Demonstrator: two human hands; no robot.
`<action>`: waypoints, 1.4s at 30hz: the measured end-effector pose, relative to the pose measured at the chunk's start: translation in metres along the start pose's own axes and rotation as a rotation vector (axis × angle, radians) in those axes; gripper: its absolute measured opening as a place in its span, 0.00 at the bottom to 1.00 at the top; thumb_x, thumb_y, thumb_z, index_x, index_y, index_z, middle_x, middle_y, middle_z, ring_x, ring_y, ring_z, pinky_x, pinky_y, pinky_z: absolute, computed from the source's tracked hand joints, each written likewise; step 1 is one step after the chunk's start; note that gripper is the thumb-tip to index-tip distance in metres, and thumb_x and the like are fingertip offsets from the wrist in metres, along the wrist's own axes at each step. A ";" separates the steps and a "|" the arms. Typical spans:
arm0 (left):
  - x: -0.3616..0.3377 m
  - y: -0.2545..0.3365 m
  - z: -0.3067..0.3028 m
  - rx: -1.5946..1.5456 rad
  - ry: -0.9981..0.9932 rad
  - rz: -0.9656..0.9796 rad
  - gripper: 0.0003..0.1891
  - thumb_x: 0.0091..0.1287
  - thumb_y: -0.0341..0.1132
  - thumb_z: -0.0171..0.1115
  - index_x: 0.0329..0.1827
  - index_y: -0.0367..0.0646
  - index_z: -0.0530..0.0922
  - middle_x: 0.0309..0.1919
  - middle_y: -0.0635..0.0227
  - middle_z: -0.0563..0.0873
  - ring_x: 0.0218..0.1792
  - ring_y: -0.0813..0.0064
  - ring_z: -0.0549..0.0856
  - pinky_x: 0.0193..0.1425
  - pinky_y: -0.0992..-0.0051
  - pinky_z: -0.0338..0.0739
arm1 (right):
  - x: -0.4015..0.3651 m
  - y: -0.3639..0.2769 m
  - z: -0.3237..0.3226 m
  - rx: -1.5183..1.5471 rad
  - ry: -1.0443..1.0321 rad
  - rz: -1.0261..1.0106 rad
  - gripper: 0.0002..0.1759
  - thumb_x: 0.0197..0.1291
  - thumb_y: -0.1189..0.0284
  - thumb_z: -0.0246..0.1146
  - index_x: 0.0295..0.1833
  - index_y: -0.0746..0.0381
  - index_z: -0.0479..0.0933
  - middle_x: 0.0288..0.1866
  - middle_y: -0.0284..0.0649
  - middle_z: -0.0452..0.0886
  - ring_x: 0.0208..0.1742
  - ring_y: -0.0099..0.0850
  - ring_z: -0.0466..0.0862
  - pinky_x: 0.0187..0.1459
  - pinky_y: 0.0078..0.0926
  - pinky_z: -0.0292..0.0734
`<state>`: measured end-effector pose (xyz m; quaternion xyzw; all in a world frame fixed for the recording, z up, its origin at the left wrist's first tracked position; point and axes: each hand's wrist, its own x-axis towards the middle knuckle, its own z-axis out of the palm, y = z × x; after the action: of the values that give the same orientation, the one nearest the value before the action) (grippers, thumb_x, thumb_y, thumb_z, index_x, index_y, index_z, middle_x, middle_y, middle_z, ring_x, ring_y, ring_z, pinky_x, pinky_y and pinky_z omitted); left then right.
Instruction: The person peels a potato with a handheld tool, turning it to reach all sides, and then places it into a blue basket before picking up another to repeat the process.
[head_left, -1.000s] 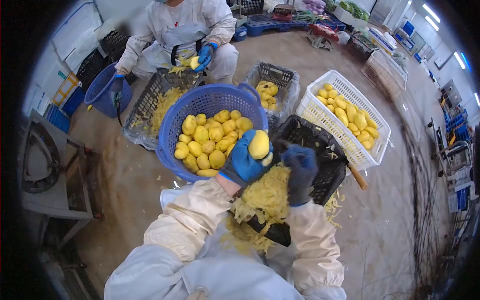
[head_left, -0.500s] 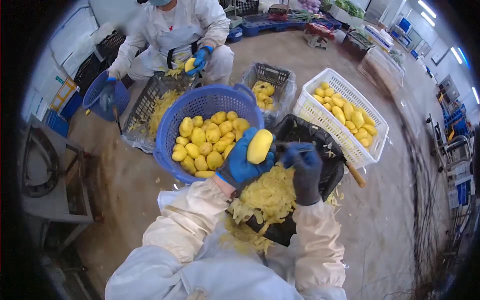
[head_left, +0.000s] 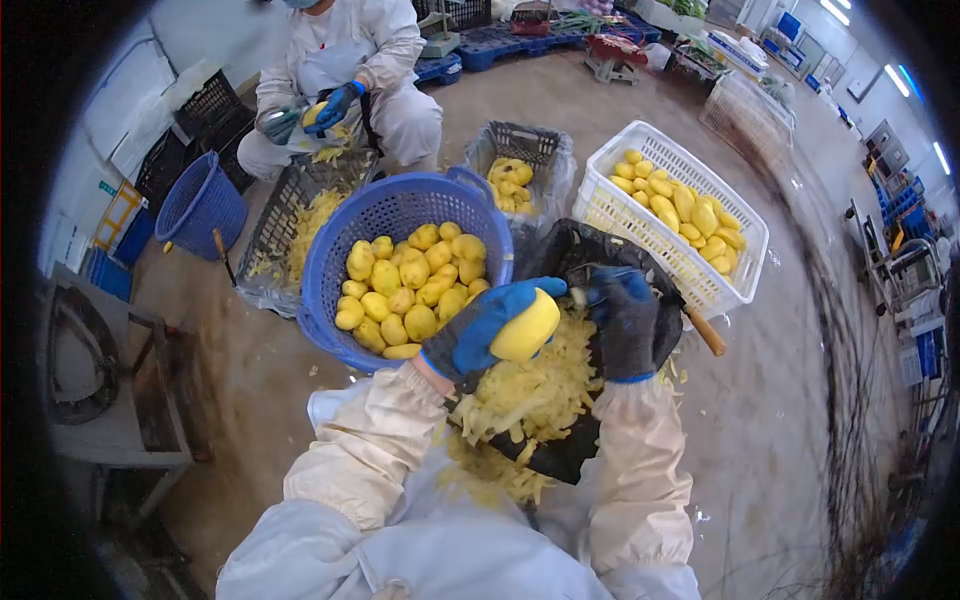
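Peeled potato in fingers of left hand, right hand beside

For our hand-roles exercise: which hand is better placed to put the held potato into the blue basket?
Left, probably. The left hand holds the potato beside the blue basket; the right hand is farther off, over the black crate.

No readable text, label or number shows anywhere.
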<state>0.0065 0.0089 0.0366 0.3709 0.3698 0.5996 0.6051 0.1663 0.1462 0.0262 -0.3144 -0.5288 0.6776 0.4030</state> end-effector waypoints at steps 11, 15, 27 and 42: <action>0.004 -0.012 -0.004 0.377 -0.004 0.389 0.27 0.75 0.50 0.49 0.70 0.43 0.65 0.49 0.63 0.82 0.43 0.72 0.84 0.42 0.73 0.82 | -0.002 -0.010 -0.001 0.129 0.131 -0.077 0.06 0.65 0.70 0.62 0.37 0.61 0.78 0.27 0.31 0.79 0.25 0.18 0.75 0.26 0.15 0.69; 0.014 -0.019 -0.018 -0.699 -0.117 -0.063 0.29 0.75 0.54 0.43 0.70 0.43 0.65 0.52 0.60 0.81 0.45 0.70 0.82 0.45 0.69 0.81 | -0.014 -0.025 0.002 0.275 -0.076 0.045 0.07 0.65 0.69 0.63 0.39 0.61 0.77 0.27 0.30 0.78 0.25 0.17 0.75 0.26 0.15 0.70; 0.003 -0.011 -0.008 -0.273 -0.092 0.055 0.36 0.71 0.55 0.54 0.72 0.37 0.62 0.48 0.69 0.81 0.46 0.74 0.80 0.55 0.76 0.75 | 0.003 -0.015 -0.009 0.101 0.044 -0.051 0.09 0.64 0.67 0.63 0.38 0.62 0.78 0.27 0.32 0.79 0.23 0.18 0.75 0.24 0.14 0.69; 0.004 -0.010 -0.004 0.780 0.179 0.363 0.51 0.46 0.48 0.79 0.73 0.39 0.63 0.37 0.65 0.83 0.39 0.73 0.82 0.47 0.72 0.76 | -0.015 -0.014 0.007 -0.198 -0.116 -0.001 0.04 0.58 0.73 0.66 0.37 0.62 0.80 0.26 0.31 0.81 0.24 0.17 0.76 0.25 0.13 0.69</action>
<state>0.0079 0.0128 0.0258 0.5774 0.5482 0.5414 0.2701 0.1707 0.1320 0.0416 -0.3127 -0.6159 0.6386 0.3392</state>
